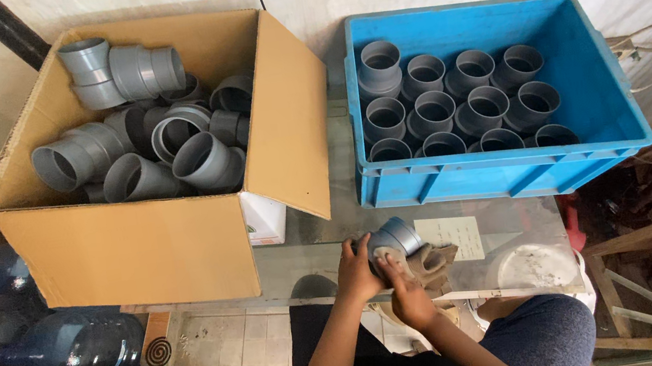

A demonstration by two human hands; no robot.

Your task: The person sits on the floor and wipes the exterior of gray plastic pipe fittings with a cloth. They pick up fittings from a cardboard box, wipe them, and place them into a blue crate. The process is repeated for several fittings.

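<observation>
Both hands meet on one grey pipe fitting (pixel 394 238), held just above the near edge of the counter (pixel 316 262), straight toward the person from the blue crate (pixel 586 100). The left hand (pixel 356 272) cups the fitting from the left, fingers wrapped on its wall; the right hand (pixel 406 292) presses a tan cloth (pixel 433 264) against its near end, fingers clenched on the cloth. The fitting's long axis tilts up and away toward the crate (its far rim faces the crate's front wall). The crate holds upright fittings in rows; left of it a cardboard box (pixel 139 243) holds loose elbows. The counter is glassy, walls pale, floor tiled.
</observation>
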